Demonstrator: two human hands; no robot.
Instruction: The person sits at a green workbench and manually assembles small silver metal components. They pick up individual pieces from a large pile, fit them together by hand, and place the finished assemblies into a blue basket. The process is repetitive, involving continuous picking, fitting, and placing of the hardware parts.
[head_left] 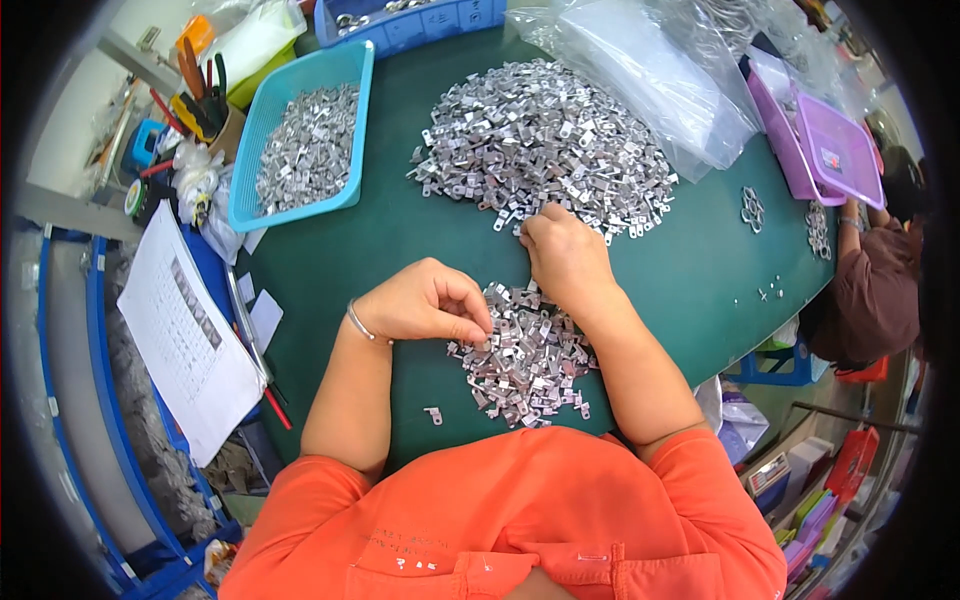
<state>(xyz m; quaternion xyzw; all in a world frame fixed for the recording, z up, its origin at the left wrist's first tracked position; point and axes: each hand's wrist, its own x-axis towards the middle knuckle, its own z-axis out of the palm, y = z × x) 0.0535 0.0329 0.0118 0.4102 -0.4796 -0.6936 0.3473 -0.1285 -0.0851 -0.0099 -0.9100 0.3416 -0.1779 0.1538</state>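
Two heaps of metal clips (545, 150), two hands (425, 302)

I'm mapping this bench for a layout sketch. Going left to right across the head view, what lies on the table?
Paper sheet → blue basket → left hand → right hand → purple trays.

Bright, even overhead light fills the scene, with soft, short shadows under the hands; the centre is sharp, while fisheye distortion bends edges toward a black, blurred circular rim
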